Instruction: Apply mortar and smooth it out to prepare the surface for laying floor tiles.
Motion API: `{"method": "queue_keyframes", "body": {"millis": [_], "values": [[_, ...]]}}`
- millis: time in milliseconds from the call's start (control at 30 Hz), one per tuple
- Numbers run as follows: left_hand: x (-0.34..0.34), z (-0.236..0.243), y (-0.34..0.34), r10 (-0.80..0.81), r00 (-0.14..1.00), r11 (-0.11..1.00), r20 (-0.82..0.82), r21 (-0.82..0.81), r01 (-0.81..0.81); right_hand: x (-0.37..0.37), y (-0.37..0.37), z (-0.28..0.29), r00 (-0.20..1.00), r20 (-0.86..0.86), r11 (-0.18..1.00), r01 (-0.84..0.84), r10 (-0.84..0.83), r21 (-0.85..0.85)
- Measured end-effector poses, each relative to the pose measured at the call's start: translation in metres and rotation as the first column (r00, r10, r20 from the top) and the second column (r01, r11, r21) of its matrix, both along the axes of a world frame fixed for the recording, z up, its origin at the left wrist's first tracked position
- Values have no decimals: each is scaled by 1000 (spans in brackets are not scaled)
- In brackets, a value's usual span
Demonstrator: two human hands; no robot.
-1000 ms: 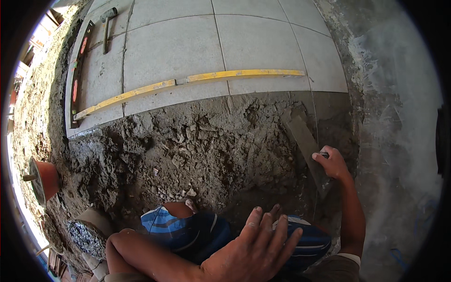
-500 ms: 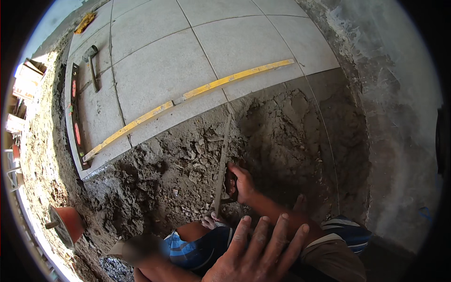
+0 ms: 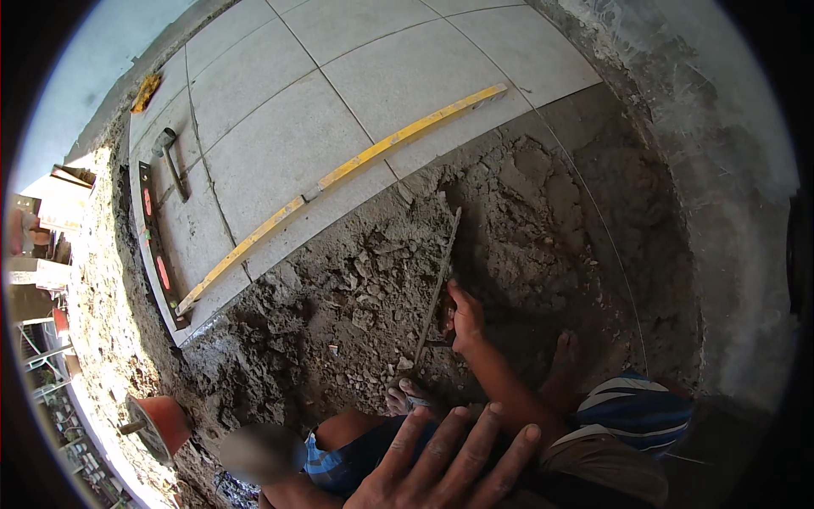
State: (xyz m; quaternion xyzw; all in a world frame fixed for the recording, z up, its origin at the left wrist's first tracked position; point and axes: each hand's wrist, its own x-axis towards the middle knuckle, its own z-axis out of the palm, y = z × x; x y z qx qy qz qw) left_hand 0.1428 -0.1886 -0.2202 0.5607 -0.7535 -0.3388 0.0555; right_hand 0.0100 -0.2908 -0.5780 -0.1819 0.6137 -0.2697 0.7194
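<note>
right hand (image 3: 465,318): wrapped round the long thin metal straightedge (image 3: 438,284), gripping it near its lower end
straightedge: on edge in the rough grey mortar bed (image 3: 356,297), running up toward the long yellow spirit level (image 3: 339,174)
left hand (image 3: 449,467): fingers spread wide, holding nothing, just below the straightedge's near end
yellow level: lying on the pale grey floor tiles (image 3: 280,110), just above the mortar
black-handled hammer (image 3: 170,157): on the tiles, well left of the straightedge

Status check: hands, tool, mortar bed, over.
Right hand gripping flat metal trowel, blade edge-down in grey mortar bed. Left hand spread open, empty. Long yellow straightedge lies apart on laid grey tiles.
</note>
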Motion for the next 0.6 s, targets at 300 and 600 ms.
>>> {"method": "queue_keyframes", "body": {"millis": [300, 600], "values": [[-16, -11, -3, -16, 999, 997, 50, -75, 19, 106, -2, 15, 948, 319, 1000, 2, -2, 0], [-11, 17, -15, 74, 993, 985, -94, 165, -58, 44, -32, -21, 953, 228, 979, 202, -198, 8]]}}
